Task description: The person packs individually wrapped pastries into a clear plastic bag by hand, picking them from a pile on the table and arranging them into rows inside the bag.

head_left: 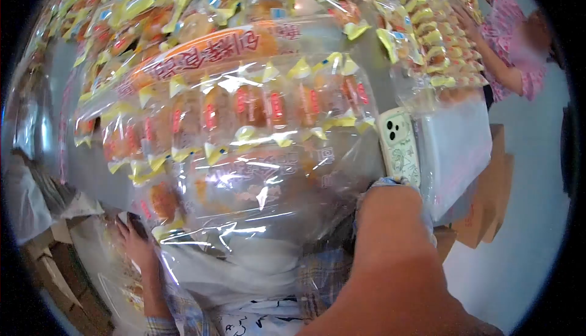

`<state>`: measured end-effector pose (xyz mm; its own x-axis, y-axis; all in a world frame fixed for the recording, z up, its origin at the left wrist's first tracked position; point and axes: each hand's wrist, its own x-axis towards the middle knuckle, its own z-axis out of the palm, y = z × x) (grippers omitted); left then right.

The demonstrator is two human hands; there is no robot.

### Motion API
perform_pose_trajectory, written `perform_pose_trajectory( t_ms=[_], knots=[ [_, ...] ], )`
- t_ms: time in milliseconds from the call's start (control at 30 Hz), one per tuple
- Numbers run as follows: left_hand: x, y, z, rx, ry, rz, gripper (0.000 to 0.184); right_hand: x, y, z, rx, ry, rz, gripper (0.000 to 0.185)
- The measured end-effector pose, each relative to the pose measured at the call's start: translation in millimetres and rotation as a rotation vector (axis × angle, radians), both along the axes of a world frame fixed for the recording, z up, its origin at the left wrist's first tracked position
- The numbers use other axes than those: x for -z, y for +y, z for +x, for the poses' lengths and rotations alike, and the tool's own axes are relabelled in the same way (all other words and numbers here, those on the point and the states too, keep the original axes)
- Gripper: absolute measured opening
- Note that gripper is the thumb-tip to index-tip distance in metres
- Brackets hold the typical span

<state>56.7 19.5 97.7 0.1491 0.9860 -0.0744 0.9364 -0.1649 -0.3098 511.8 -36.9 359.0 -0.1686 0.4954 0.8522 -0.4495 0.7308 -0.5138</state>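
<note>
A large clear printed plastic bag [262,180] lies across the middle of the view, its lower edge near my body. A row of wrapped bread rolls [250,107] with yellow-ended wrappers shows in and under its film. My left hand [137,244] is at the bag's lower left side, fingers stretched out and apart, thumb hidden. Close to those fingers is a single wrapped bread roll [163,203]. My right arm runs large from the lower right edge up to a plaid sleeve beside the bag; its hand does not show.
A phone in a patterned case [400,146] lies right of the bag, against a stack of clear plastic bags [455,146]. More wrapped rolls [430,33] cover the far side. Cardboard boxes [485,195] stand at right. A person in pink [510,36] works at the upper right.
</note>
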Motion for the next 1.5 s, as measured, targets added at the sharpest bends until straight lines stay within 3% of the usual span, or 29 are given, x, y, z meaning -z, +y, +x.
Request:
perform_pose_trajectory(
  t_ms=[67,133,500,733,1000,1167,1500],
  knots=[
    [-2,3,4,-0.060,0.076,-0.074,0.070,-2,0,-1,-0.020,0.001,-0.011,0.078],
    [-7,1,16,-0.031,-0.117,-0.015,0.070,-4,-1,0,-0.043,-0.006,-0.014,0.077],
    [-33,2,50,-0.170,-0.135,-0.064,0.070,-20,-1,0,-0.103,-0.028,0.032,0.072],
    [-21,5,40,-0.187,-0.210,-0.085,0.070,-19,0,3,-0.082,-0.031,0.050,0.069],
    [-14,4,27,-0.075,-0.102,-0.075,0.069,-15,1,11,-0.023,-0.024,0.063,0.066],
    [-9,7,24,-0.126,0.019,-0.114,0.063,-12,3,14,-0.012,-0.037,0.082,0.064],
    [-15,2,31,-0.039,-0.082,-0.052,0.072,-17,1,26,-0.009,-0.062,0.087,0.060]
  ],
)
